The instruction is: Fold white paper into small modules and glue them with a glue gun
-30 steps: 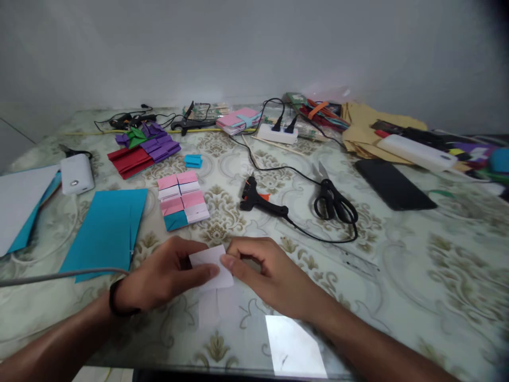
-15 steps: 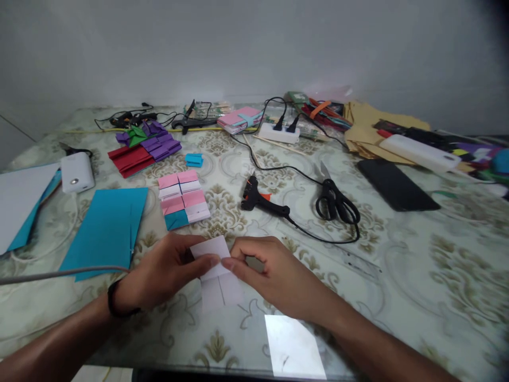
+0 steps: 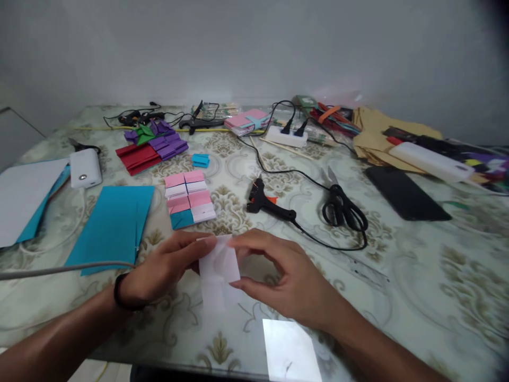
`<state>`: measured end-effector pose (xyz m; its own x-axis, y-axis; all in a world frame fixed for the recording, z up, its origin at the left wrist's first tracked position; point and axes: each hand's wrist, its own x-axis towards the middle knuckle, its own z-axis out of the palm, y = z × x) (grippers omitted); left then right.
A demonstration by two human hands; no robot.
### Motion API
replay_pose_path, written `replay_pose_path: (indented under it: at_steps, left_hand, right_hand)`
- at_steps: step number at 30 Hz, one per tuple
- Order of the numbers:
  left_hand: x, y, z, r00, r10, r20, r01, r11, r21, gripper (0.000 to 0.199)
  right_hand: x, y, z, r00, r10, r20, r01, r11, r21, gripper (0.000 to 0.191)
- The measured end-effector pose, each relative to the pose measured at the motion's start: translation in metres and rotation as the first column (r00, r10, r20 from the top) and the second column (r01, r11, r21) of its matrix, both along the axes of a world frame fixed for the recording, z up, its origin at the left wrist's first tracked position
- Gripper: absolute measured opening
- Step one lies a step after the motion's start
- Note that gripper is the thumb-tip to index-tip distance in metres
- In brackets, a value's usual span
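White paper (image 3: 218, 260) was between the person's two hands, over the near part of the counter (image 3: 178, 345). The left hand (image 3: 167, 262) had a narrow grip on its upper left side, the thumb lying on the near face by the top corner and the other fingers mostly hidden behind. A dark band (image 3: 119, 294) circled that wrist. The right hand (image 3: 278, 270) had a wider grip: forefinger and thumb curved apart around a gap, their tips at the paper's right edge, one high and one low. Whether those tips pinched the paper or merely touched it, one could not tell. Its lower end faded into a pale area, and where paper stopped and reflection began was unclear.

Just beyond the left hand lay a group of folded pink, white and teal papers (image 3: 183, 201), with a small folded blue paper (image 3: 200, 160) past it. Blue sheets (image 3: 107, 228) lay to the left, near a white power bank (image 3: 85, 168). Beyond the right hand, a black glue gun (image 3: 278, 208) rested near black-handled scissors (image 3: 344, 209), with a dark phone (image 3: 405, 192) farther right. Two plugs sat in a white power strip (image 3: 278, 137) toward the wall.
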<state>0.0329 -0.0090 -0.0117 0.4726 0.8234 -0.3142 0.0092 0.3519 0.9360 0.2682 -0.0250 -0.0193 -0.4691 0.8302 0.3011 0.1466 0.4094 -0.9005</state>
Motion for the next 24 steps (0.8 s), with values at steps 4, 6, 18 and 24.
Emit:
replay_pose_path:
  at_steps: [4,6,18,24]
  left_hand:
    - [-0.0002,-0.0033,-0.0023,0.999,0.024,0.021,-0.023,0.998,-0.057,0.043]
    - [-0.0009,-0.0048,-0.0027,1.000,0.030,0.009,-0.030,0.997,-0.064,0.042]
    - [-0.0033,-0.0064,0.0053,0.996,-0.005,-0.088,0.045,0.885,0.464,0.031]
    - [-0.0024,-0.0081,0.0054,0.956,0.109,-0.273,0.094,0.767,0.635,0.026]
  right_hand:
    - [-0.0003,0.0018,0.0034,1.000,0.011,0.012,-0.012,0.991,0.135,0.022]
    - [-0.0007,0.0015,0.0042,1.000,-0.003,0.023,0.000,0.989,0.149,0.026]
    - [0.0017,0.0049,-0.0005,0.975,-0.210,-0.074,0.218,0.968,0.126,0.032]
    - [0.0003,0.0053,-0.0041,0.968,-0.188,-0.164,0.193,0.981,0.020,0.031]
